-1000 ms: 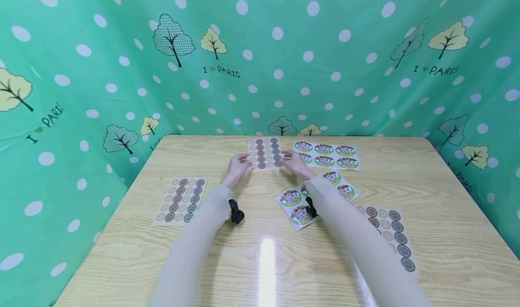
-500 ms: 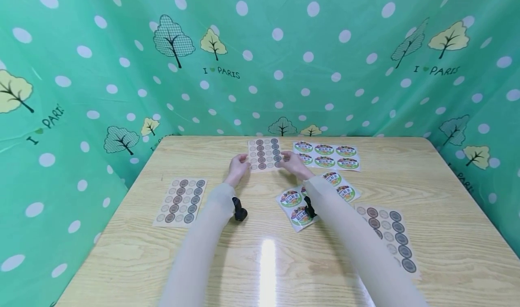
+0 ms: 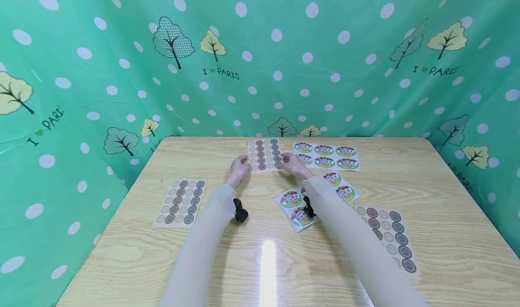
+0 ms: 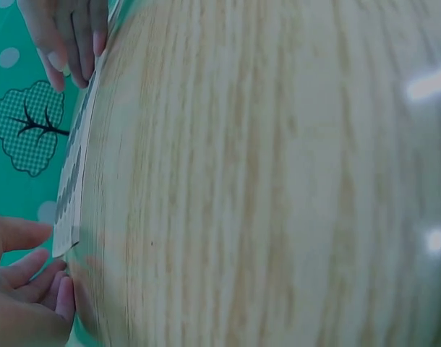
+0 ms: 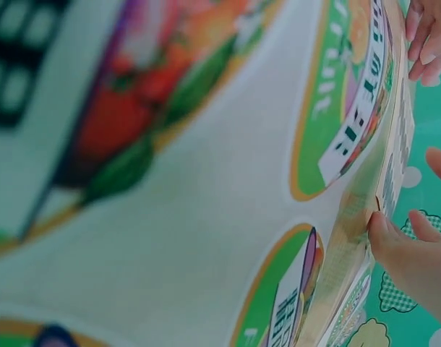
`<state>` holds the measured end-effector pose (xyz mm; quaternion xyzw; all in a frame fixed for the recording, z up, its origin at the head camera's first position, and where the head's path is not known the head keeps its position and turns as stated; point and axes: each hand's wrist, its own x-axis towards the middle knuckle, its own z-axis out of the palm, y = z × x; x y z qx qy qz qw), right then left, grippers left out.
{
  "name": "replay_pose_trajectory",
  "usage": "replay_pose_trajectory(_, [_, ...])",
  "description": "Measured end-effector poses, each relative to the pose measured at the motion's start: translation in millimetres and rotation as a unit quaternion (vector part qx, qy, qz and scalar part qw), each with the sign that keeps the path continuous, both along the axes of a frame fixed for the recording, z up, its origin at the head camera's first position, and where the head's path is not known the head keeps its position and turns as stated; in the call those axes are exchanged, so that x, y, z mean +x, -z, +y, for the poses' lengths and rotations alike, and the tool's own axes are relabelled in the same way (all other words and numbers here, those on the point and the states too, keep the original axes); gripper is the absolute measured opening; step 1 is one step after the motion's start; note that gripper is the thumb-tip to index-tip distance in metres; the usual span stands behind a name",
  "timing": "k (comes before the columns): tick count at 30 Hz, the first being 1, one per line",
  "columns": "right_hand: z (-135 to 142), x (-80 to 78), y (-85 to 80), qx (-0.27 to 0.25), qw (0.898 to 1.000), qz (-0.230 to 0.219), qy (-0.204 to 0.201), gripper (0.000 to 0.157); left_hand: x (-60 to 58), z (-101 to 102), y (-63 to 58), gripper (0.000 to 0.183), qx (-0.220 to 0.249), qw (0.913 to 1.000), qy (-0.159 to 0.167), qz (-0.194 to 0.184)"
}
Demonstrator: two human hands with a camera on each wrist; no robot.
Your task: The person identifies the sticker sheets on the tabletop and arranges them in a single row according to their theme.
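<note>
At the far middle of the table lies a brown sheet of round stickers [image 3: 263,155], printed in columns of pale, brown and dark grey circles. My left hand [image 3: 238,168] touches its left edge near the front corner. On the opposite side, my right hand [image 3: 295,165] has its fingertips at the right edge. In the left wrist view the sheet [image 4: 74,170] appears edge-on between both hands, fingers loosely bent. The right wrist view has the right hand [image 5: 416,249] with a fingertip at the sheet's edge; neither hand visibly grips it.
A white sheet of fruit-label stickers [image 3: 326,156] lies to the right at the back. Another fruit-label sheet [image 3: 296,212] lies slanted, partly under the right forearm. More brown sticker sheets lie at left [image 3: 180,203] and front right [image 3: 398,239]. A green patterned curtain [image 3: 260,58] borders the table.
My left forearm has shifted slightly to the right, and the left hand has settled against the sheet's edge. The right hand and the sheets stay almost where they were.
</note>
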<state>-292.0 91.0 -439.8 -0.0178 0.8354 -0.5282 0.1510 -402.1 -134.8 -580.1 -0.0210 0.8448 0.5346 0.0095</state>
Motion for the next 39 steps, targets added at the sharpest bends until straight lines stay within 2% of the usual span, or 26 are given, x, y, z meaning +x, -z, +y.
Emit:
replay_pose_trajectory(4, [-1, 1.2, -0.8, -0.001, 1.000, 0.003, 0.000, 0.060, -6.0, -2, 10.1, 0.051, -0.003, 0.9999, 0.012, 0.006])
replay_pose_trajectory(6, [-1, 1.7, -1.2, -0.001, 1.000, 0.004, -0.001, 0.060, -5.7, -2, 11.4, 0.052, 0.006, 0.9998, 0.016, 0.011])
replay_pose_trajectory(8, [-1, 2.0, -0.9, 0.001, 1.000, 0.005, 0.000, 0.059, -2.5, -2, 8.5, 0.054, 0.021, 0.9993, 0.030, -0.004])
replay_pose_trajectory(12, [-2, 2.4, 0.1, 0.002, 1.000, 0.003, 0.007, 0.059, 13.8, 4, -8.4, 0.055, 0.021, 0.9994, 0.028, 0.004])
replay_pose_trajectory(16, [-3, 2.1, 1.3, 0.002, 1.000, 0.003, 0.013, 0.057, 29.0, 12, -30.6, 0.056, 0.018, 0.9995, 0.019, -0.019])
replay_pose_trajectory(19, [-4, 2.3, 1.5, 0.005, 1.000, 0.005, 0.014, 0.057, 31.9, 14, -34.5, 0.055, 0.013, 0.9993, 0.015, -0.031])
replay_pose_trajectory(22, [-5, 2.6, 1.6, 0.008, 1.000, 0.006, 0.017, 0.057, 26.6, 12, -21.7, 0.054, 0.019, 0.9997, 0.010, 0.010])
replay_pose_trajectory(26, [-5, 2.6, 1.1, -0.011, 1.000, 0.001, 0.026, 0.057, 8.3, 8, 1.5, 0.053, 0.039, 0.9988, 0.007, 0.028])
replay_pose_trajectory(27, [-4, 2.7, 0.8, -0.018, 0.999, -0.002, 0.030, 0.057, 2.5, 8, 6.8, 0.052, 0.047, 0.9988, 0.006, 0.013])
replay_pose_trajectory(28, [-4, 2.8, 0.4, -0.025, 0.999, -0.004, 0.032, 0.057, -0.8, 8, 6.5, 0.052, 0.057, 0.9983, 0.003, -0.014])
replay_pose_trajectory(30, [-3, 2.9, -0.3, -0.042, 0.998, -0.014, 0.042, 0.058, -12.9, 5, 17.6, 0.052, 0.084, 0.9957, -0.001, -0.037])
replay_pose_trajectory(33, [-2, 3.3, -2.1, -0.073, 0.994, -0.047, 0.070, 0.058, -27.9, 1, 32.4, 0.050, 0.121, 0.9908, -0.009, -0.060])
replay_pose_trajectory(35, [-3, 3.4, -3.2, -0.103, 0.988, -0.072, 0.090, 0.057, -36.4, -4, 43.3, 0.049, 0.144, 0.9883, -0.005, -0.052])
replay_pose_trajectory(37, [-4, 3.5, -4.2, -0.132, 0.981, -0.092, 0.109, 0.055, -37.2, -6, 43.2, 0.048, 0.164, 0.9846, -0.003, -0.060])
replay_pose_trajectory(39, [-6, 3.4, -4.9, -0.156, 0.976, -0.098, 0.120, 0.054, -31.2, -4, 34.0, 0.048, 0.161, 0.9849, -0.011, -0.063])
